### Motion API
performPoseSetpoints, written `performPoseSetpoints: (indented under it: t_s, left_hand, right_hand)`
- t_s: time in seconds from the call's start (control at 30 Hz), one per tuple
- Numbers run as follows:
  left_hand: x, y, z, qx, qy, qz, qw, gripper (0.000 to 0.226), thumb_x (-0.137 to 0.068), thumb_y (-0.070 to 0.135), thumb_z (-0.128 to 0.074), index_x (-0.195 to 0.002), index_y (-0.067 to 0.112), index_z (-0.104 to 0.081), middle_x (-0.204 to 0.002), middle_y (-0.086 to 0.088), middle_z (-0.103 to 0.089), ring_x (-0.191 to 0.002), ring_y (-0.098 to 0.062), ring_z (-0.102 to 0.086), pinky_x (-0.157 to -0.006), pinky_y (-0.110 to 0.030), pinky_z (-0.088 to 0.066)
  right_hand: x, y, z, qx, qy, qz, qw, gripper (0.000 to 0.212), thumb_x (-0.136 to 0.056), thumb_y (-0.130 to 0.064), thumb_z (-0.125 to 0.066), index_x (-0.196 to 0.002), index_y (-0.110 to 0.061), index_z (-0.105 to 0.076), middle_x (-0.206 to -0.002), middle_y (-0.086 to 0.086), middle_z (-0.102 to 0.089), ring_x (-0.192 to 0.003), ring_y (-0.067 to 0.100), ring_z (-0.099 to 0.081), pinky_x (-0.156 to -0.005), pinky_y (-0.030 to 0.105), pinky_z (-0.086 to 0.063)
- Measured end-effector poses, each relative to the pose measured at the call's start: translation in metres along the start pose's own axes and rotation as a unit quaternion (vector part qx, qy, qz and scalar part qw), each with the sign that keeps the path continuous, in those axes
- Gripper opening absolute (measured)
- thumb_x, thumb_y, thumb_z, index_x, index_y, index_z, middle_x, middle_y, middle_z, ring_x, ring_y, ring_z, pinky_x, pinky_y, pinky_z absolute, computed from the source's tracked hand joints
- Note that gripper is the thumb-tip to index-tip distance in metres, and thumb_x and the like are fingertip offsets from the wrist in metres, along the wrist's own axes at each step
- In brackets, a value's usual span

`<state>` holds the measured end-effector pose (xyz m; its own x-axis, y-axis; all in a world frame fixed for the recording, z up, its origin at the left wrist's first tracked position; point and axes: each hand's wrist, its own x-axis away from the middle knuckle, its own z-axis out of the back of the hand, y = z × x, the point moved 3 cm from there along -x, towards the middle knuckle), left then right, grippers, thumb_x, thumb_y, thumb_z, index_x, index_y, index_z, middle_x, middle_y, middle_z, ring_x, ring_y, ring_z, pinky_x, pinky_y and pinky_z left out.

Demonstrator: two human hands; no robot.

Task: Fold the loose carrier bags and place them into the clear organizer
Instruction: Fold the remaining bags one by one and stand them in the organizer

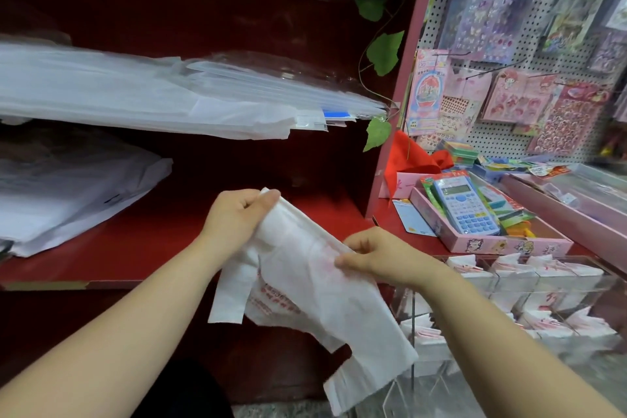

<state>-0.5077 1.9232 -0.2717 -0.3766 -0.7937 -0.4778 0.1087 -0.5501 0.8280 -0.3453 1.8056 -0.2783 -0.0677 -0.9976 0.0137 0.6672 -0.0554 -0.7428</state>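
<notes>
Carrier bag (315,282): white thin plastic with red print; held in the air between both hands, in front of the red shelf unit (135,244), left of the organizer; its loose lower end and handle strips hang down.
Left hand (237,217): fingers curled; thumb and fingers pinch the upper end of the bag.
Right hand (376,254): fingers curled; pinches the bag's edge partway down, lower than and right of the left hand.
Clear organizer (559,370): transparent box with dividers, low at the right, just beside the hanging bag.
Folded bags (515,268): white with red print, standing in the organizer's compartments.
Upper shelf: stack of flat clear and white sleeves (135,95).
Lower shelf: pile of white bags (68,200), left of the hands.
Pink tray (509,244): behind the organizer; holds a blue calculator (464,207).
Pegboard (509,142): upper right, hung with sticker sheets.
Green leaves (383,51): on a vine along the shelf's right post.
</notes>
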Motion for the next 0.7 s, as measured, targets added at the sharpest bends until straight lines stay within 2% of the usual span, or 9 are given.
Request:
performPoseSetpoints:
  t_s: [0.07, 0.1, 0.17, 0.23, 0.33, 0.43, 0.53, 0.63, 0.7]
  left_hand:
    - [-0.004, -0.012, 0.006, 0.024, 0.02, 0.035, 0.999, 0.047, -0.09, 0.018, -0.055, -0.049, 0.002, -0.036, -0.05, -0.005, -0.028, -0.046, -0.008, -0.029, -0.046, -0.02, -0.023]
    - [-0.006, -0.018, 0.008, 0.036, 0.02, 0.051, 0.998, 0.045, -0.09, 0.019, -0.055, -0.052, -0.003, -0.041, -0.055, -0.007, -0.03, -0.051, -0.016, -0.03, -0.048, -0.024, -0.024]
    - [-0.007, -0.029, 0.009, 0.046, 0.022, 0.078, 0.996, 0.041, -0.09, 0.022, -0.055, -0.06, -0.004, -0.047, -0.06, -0.01, -0.031, -0.056, -0.02, -0.028, -0.05, -0.027, -0.023]
    - [-0.009, -0.039, 0.008, 0.041, 0.03, 0.1, 0.994, 0.041, -0.089, 0.025, -0.055, -0.063, -0.006, -0.05, -0.063, -0.011, -0.035, -0.059, -0.022, -0.03, -0.054, -0.028, -0.024]
    - [-0.012, -0.053, 0.004, 0.046, 0.041, 0.122, 0.991, 0.046, -0.089, 0.026, -0.055, -0.068, -0.014, -0.054, -0.068, -0.012, -0.043, -0.063, -0.023, -0.036, -0.061, -0.032, -0.028]
    - [-0.015, -0.062, -0.001, 0.048, 0.048, 0.125, 0.99, 0.044, -0.089, 0.025, -0.055, -0.071, -0.015, -0.055, -0.068, -0.011, -0.042, -0.064, -0.023, -0.035, -0.06, -0.032, -0.027]
    - [-0.02, -0.071, 0.001, 0.054, 0.078, 0.134, 0.987, 0.045, -0.089, 0.026, -0.054, -0.071, -0.015, -0.054, -0.068, -0.011, -0.04, -0.065, -0.022, -0.034, -0.06, -0.033, -0.025]
    - [-0.027, -0.086, 0.008, 0.087, 0.108, 0.168, 0.976, 0.037, -0.091, 0.029, -0.053, -0.079, -0.005, -0.06, -0.074, -0.01, -0.043, -0.068, -0.022, -0.036, -0.057, -0.029, -0.026]
    - [-0.03, -0.095, 0.011, 0.114, 0.12, 0.191, 0.968, 0.027, -0.091, 0.031, -0.052, -0.085, 0.006, -0.058, -0.077, -0.011, -0.045, -0.07, -0.022, -0.039, -0.055, -0.028, -0.027]
  right_hand:
    - [0.006, 0.016, 0.007, -0.032, 0.004, -0.033, 0.999, 0.023, -0.086, -0.003, -0.059, -0.065, -0.013, -0.059, -0.046, -0.012, -0.047, -0.039, -0.003, -0.04, -0.044, 0.009, -0.032]
    - [0.008, 0.025, 0.011, -0.06, 0.006, -0.049, 0.997, 0.022, -0.086, 0.001, -0.057, -0.068, -0.011, -0.06, -0.047, -0.011, -0.051, -0.041, -0.003, -0.044, -0.045, 0.009, -0.036]
    - [0.01, 0.039, 0.018, -0.104, 0.009, -0.075, 0.992, 0.025, -0.087, 0.007, -0.052, -0.071, -0.009, -0.062, -0.055, -0.007, -0.06, -0.049, -0.001, -0.054, -0.053, 0.012, -0.044]
    - [0.007, 0.048, 0.022, -0.129, 0.025, -0.092, 0.987, 0.023, -0.089, 0.002, -0.051, -0.076, -0.012, -0.062, -0.063, -0.002, -0.062, -0.053, 0.002, -0.056, -0.058, 0.014, -0.046]
    - [-0.004, 0.052, 0.016, -0.195, 0.025, -0.096, 0.976, 0.007, -0.09, -0.012, -0.053, -0.091, -0.018, -0.058, -0.076, -0.002, -0.064, -0.062, 0.002, -0.059, -0.072, 0.017, -0.047]
    - [-0.02, 0.059, -0.002, -0.14, -0.039, -0.097, 0.985, 0.023, -0.083, -0.008, -0.063, -0.099, -0.022, -0.053, -0.082, -0.003, -0.062, -0.07, 0.003, -0.059, -0.073, 0.015, -0.045]
    - [-0.032, 0.066, -0.017, -0.094, -0.088, -0.108, 0.986, 0.033, -0.078, -0.006, -0.07, -0.1, -0.023, -0.052, -0.094, -0.003, -0.062, -0.084, 0.008, -0.059, -0.074, 0.019, -0.048]
    - [-0.036, 0.075, -0.019, -0.172, -0.112, -0.097, 0.974, 0.038, -0.075, -0.003, -0.071, -0.103, -0.02, -0.052, -0.098, -0.006, -0.062, -0.088, 0.002, -0.06, -0.078, 0.016, -0.048]
    - [-0.034, 0.084, -0.017, -0.248, -0.106, -0.095, 0.958, 0.045, -0.062, -0.012, -0.073, -0.104, -0.017, -0.056, -0.095, -0.007, -0.065, -0.088, 0.003, -0.062, -0.078, 0.017, -0.048]
